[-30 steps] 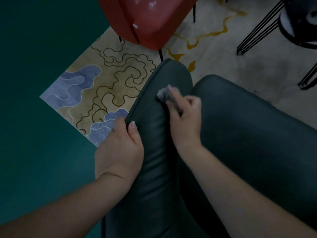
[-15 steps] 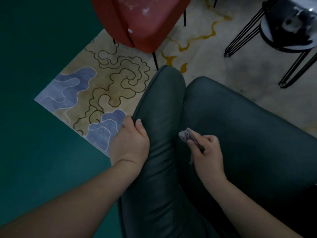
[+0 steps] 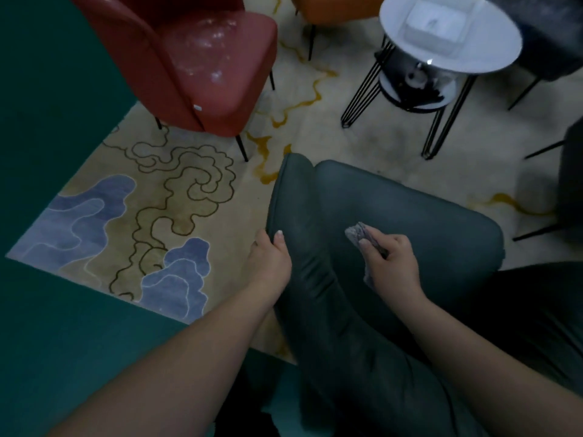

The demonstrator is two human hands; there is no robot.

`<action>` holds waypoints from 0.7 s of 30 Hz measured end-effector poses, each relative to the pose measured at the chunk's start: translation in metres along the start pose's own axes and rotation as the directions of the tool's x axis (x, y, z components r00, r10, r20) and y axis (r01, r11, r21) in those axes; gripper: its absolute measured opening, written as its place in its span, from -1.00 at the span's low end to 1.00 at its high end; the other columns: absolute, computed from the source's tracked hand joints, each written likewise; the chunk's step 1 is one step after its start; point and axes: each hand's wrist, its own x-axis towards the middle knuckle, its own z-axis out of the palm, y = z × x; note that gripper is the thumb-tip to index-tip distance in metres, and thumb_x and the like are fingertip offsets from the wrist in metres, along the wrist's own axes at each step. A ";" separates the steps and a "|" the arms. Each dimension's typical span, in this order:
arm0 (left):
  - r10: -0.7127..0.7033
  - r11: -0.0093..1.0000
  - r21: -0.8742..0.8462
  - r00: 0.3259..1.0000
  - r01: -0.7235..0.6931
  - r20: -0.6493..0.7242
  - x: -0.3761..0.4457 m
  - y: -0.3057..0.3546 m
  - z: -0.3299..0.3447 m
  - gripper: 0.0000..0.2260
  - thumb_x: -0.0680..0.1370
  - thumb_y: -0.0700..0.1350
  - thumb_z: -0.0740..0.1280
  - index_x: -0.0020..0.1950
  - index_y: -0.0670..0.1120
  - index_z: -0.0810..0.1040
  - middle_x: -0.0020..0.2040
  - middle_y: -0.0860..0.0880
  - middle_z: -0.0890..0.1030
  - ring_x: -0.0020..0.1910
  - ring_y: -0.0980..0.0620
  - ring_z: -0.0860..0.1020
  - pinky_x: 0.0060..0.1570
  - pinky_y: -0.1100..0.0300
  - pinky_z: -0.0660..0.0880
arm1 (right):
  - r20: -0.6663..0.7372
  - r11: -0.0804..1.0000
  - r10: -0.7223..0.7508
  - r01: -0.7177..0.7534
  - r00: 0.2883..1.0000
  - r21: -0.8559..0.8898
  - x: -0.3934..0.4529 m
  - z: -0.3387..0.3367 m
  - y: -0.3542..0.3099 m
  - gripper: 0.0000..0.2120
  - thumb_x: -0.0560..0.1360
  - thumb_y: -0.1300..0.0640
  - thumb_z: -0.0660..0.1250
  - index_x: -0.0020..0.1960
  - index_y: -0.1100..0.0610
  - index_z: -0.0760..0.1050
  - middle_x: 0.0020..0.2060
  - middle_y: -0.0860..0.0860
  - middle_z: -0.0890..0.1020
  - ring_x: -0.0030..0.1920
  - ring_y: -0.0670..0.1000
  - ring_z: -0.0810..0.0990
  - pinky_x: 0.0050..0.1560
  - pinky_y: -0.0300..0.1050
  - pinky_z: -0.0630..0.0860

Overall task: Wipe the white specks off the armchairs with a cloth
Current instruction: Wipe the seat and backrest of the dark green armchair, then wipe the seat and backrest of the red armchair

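A dark green armchair [image 3: 410, 209] fills the lower middle of the head view, its armrest running towards me. My left hand [image 3: 269, 260] grips the outer edge of that armrest, thumb on top. My right hand [image 3: 389, 263] holds a small grey cloth [image 3: 358, 231] bunched in its fingers, over the seat just right of the armrest. A red armchair [image 3: 214, 58] stands at the top left, with white specks scattered over its seat.
A round white side table [image 3: 492, 55] on black wire legs stands at the top right, with a white box on it. An orange chair edge shows at the top, dark chairs at the right. A patterned rug [image 3: 151, 209] covers the floor; teal floor lies left.
My right hand has drawn the cloth back from the armrest's front end to the seat side. The view has risen, showing more of the red armchair and the side table.
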 end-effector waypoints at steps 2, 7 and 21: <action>0.107 0.990 0.082 0.991 -0.114 0.086 -0.002 -0.017 -0.027 -0.54 0.65 0.13 -0.05 0.43 -0.10 0.27 0.35 -0.18 0.42 0.24 -0.20 0.43 0.20 -0.04 0.38 | -0.023 0.999 -0.006 0.005 1.000 -0.036 -0.008 0.010 -0.018 -0.77 0.54 0.09 0.34 0.18 -0.03 0.56 -0.11 -0.07 0.39 -0.15 -0.28 0.47 -0.21 -0.61 0.29; 0.398 0.796 0.419 0.900 -0.436 0.180 -0.003 -0.069 -0.124 -0.50 0.63 0.17 -0.04 0.53 0.00 0.16 0.47 -0.06 0.32 0.38 -0.10 0.32 0.30 0.02 0.28 | -0.103 1.000 -0.031 0.031 0.994 -0.001 -0.031 0.042 -0.074 -0.73 0.56 0.07 0.32 0.25 0.03 0.54 -0.12 -0.10 0.35 -0.20 -0.36 0.44 -0.25 -0.69 0.23; 0.374 0.580 0.691 0.895 -0.431 0.244 0.045 -0.151 -0.286 -0.49 0.63 0.15 0.01 0.55 0.00 0.14 0.57 0.01 0.09 0.53 -0.03 0.04 0.46 -0.05 0.01 | 0.170 0.972 -0.140 0.168 0.975 -0.162 -0.039 0.157 -0.201 -0.68 0.60 0.01 0.23 0.33 0.02 0.49 0.05 0.08 0.40 -0.10 -0.05 0.40 -0.01 -0.24 0.27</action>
